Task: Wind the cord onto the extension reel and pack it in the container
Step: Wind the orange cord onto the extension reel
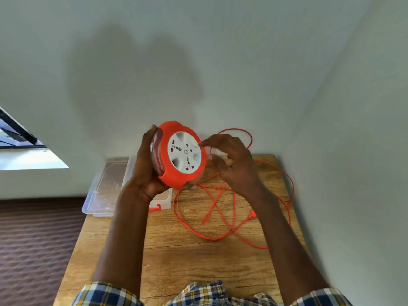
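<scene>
An orange extension reel [176, 176] with a white socket face [185, 152] is held up above the table, tilted on edge. My left hand [146, 166] grips its left and lower rim. My right hand [231, 161] is at the reel's right side, a fingertip touching the edge of the white face, fingers curled over something white. The orange cord [220, 221] lies in loose loops on the wooden table [176, 261] to the right, its plug [251, 216] near my right forearm. A clear plastic container [103, 191] stands open at the table's far left.
The table stands in a corner, with walls behind and to the right. An orange latch [154, 208] shows on the container's front. The container's lid hangs past the table's left edge. Patterned floor lies to the left.
</scene>
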A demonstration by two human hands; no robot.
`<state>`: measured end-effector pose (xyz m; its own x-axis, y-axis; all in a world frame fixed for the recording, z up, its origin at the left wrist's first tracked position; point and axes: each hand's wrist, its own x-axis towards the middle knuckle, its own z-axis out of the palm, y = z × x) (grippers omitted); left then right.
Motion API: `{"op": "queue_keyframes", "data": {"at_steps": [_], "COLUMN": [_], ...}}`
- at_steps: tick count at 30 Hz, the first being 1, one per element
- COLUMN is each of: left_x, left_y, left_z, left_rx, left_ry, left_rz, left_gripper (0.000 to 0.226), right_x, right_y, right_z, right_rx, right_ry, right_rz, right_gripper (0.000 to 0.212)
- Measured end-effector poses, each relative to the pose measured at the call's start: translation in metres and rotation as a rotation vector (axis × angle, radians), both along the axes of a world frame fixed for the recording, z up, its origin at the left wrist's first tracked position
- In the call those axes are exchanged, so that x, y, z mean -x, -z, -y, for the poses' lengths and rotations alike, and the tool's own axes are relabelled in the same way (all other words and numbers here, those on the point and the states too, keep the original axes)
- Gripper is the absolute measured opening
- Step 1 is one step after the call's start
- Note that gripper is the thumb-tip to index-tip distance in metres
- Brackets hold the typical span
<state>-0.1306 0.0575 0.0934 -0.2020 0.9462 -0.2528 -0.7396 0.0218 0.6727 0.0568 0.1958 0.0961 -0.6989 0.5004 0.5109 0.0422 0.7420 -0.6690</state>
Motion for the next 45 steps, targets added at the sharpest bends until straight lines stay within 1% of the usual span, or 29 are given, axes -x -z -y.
{"op": "queue_keyframes", "data": {"at_steps": [2, 4, 7, 9, 10, 13, 15, 18, 19, 22, 24, 29, 31, 33, 37, 39, 42, 45], "left_x": [0.001, 0.002, 0.005, 0.006, 0.005, 0.004, 0.004, 0.004, 0.004, 0.003, -0.001, -0.021, -0.027, -0.032, -0.044, -0.050, -0.053, -0.054], "left_y": [-0.002, -0.001, 0.003, 0.006, 0.006, 0.008, 0.010, 0.009, 0.007, 0.003, -0.003, -0.016, -0.023, -0.029, -0.034, -0.037, -0.040, -0.044], "left_z": [0.000, 0.001, 0.003, 0.003, 0.002, 0.000, 0.001, -0.001, -0.002, -0.006, -0.010, -0.027, -0.030, -0.032, -0.036, -0.036, -0.037, -0.039], "left_rx": [0.037, 0.085, 0.127, 0.147, 0.163, 0.183, 0.191, 0.198, 0.200, 0.205, 0.196, 0.038, -0.041, -0.112, -0.169, -0.186, -0.212, -0.208], "left_ry": [0.060, 0.145, 0.152, 0.157, 0.175, 0.173, 0.161, 0.182, 0.192, 0.192, 0.149, -0.078, -0.102, -0.080, -0.122, -0.156, -0.175, -0.232], "left_rz": [0.002, -0.003, 0.006, 0.013, 0.023, 0.022, 0.028, 0.027, 0.025, 0.056, 0.068, 0.093, 0.088, 0.074, 0.050, 0.014, -0.044, -0.128], "left_gripper": [0.075, 0.078, 0.079, 0.080, 0.081, 0.074, 0.073, 0.078, 0.079, 0.082, 0.084, 0.078, 0.077, 0.076, 0.071, 0.077, 0.098, 0.102], "right_x": [0.002, 0.003, 0.003, 0.005, 0.007, 0.012, 0.014, 0.014, 0.013, 0.013, 0.013, 0.015, 0.015, 0.016, 0.017, 0.017, 0.018, 0.020], "right_y": [-0.005, -0.005, -0.004, -0.004, -0.004, -0.005, -0.002, 0.004, 0.004, 0.003, 0.004, 0.006, 0.004, 0.002, 0.001, 0.001, 0.001, -0.001], "right_z": [0.004, 0.004, -0.001, -0.001, 0.000, 0.004, 0.004, -0.001, -0.002, -0.003, -0.002, 0.000, -0.002, -0.003, -0.004, -0.005, -0.002, 0.001], "right_rx": [-0.063, -0.064, -0.106, -0.156, -0.180, -0.204, -0.194, -0.173, -0.177, -0.188, -0.175, -0.189, -0.164, -0.112, -0.048, 0.004, 0.056, 0.070], "right_ry": [-0.118, -0.165, -0.188, -0.220, -0.240, -0.311, -0.323, -0.258, -0.233, -0.180, -0.133, -0.025, 0.009, 0.043, 0.068, 0.062, 0.078, 0.091], "right_rz": [0.116, 0.194, 0.246, 0.242, 0.241, 0.253, 0.267, 0.273, 0.274, 0.251, 0.231, 0.126, 0.065, 0.010, -0.038, -0.044, -0.063, -0.090], "right_gripper": [0.052, 0.057, 0.061, 0.062, 0.060, 0.043, 0.041, 0.057, 0.058, 0.057, 0.055, 0.059, 0.058, 0.061, 0.061, 0.062, 0.066, 0.064]}}
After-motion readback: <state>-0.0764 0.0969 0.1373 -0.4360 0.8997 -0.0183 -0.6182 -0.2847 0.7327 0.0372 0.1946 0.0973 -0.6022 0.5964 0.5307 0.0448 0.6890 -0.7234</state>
